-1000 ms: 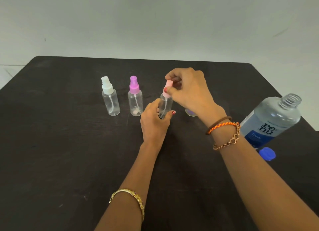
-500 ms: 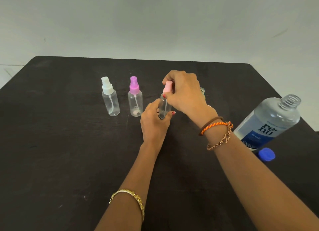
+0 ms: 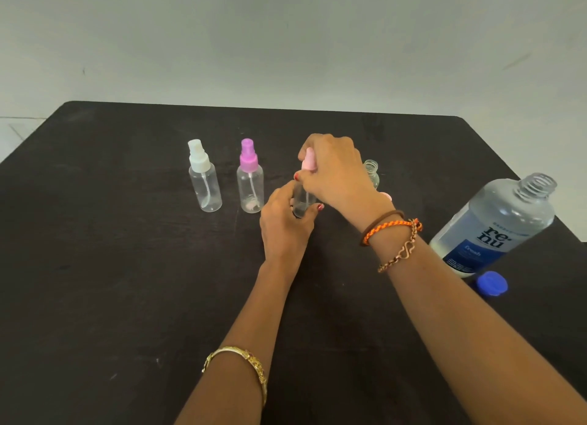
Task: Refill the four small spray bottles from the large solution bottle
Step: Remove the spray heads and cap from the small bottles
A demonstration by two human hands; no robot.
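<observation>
lg bottle [image 3: 495, 230] label "renu fresh" | blue cap [image 3: 492, 283] beside | uncapped

A dark, near-black surface [image 3: 111, 265] fills the lower view, matte and faintly scuffed, its far edge running straight with rounded corners at both ends. Behind it rises a plain pale grey-green wall [image 3: 286, 36], with a small dark mark at the left and a faint streak at the right. At far left a strip of light floor [image 3: 19, 129] shows beyond the surface's corner, crossed by thin lines; whether they are tile joints is hard to tell. A sliver of pale ground also shows at far right.
</observation>
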